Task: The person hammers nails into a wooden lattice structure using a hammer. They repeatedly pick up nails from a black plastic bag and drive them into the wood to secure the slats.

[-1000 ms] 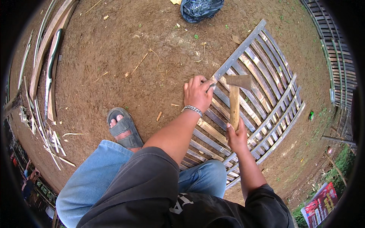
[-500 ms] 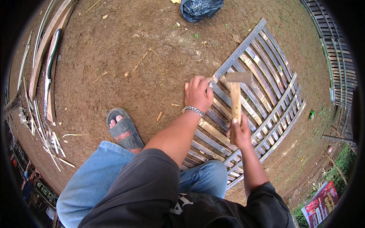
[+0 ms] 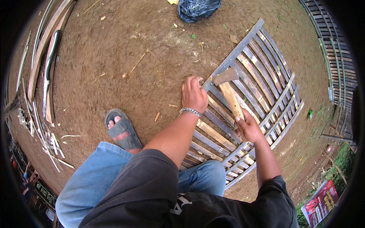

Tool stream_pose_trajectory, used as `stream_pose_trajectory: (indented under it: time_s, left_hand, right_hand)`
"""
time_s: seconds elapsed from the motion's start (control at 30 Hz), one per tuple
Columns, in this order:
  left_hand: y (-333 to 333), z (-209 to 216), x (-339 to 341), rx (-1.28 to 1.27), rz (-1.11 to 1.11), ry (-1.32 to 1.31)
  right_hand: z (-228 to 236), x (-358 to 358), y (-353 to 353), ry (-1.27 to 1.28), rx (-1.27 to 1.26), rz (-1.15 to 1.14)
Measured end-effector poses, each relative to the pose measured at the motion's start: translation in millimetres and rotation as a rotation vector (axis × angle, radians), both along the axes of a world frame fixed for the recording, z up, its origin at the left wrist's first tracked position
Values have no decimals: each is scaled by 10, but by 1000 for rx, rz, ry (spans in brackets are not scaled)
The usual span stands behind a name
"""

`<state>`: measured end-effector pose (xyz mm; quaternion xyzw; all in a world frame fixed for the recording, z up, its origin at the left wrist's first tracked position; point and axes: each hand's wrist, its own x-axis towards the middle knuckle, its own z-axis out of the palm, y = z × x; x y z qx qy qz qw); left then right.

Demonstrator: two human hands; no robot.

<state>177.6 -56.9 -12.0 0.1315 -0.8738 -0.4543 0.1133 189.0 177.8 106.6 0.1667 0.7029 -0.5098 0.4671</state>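
Note:
A slatted bamboo panel (image 3: 253,62) lies on the ground in front of my knees, with a dark flat strip (image 3: 238,48) running along its far left edge. My right hand (image 3: 249,126) is wrapped round the pale wooden handle of a hatchet (image 3: 230,95). The hatchet's rusty head is over the dark strip's near end, blunt back toward my left hand and blade pointing right. At that end of the strip, my left hand (image 3: 195,93) is closed, fingers curled. What lies between its fingers is hidden.
A black plastic bag (image 3: 197,9) of small metal pieces, seemingly nails, sits at the far side. Leftward lie a handsaw (image 3: 48,70), long boards (image 3: 37,72) and thin bamboo strips (image 3: 57,146). Another slatted panel (image 3: 336,57) stands right. My sandalled foot (image 3: 123,131) is left of the panel.
The hatchet head has swung down and left, close to the end of the strip, its handle now tilting. My right hand has shifted slightly right. My left hand stays at the panel's corner.

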Motion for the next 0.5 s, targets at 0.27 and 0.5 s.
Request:
stream_pose_trajectory:
  time_s: [0.27, 0.5]
  left_hand:
    - [14, 51, -41, -9, 6, -28]
    - [16, 67, -19, -11, -2, -28]
  right_hand:
    - [-97, 256, -99, 73, 72, -102]
    - [-88, 163, -18, 42, 24, -95]
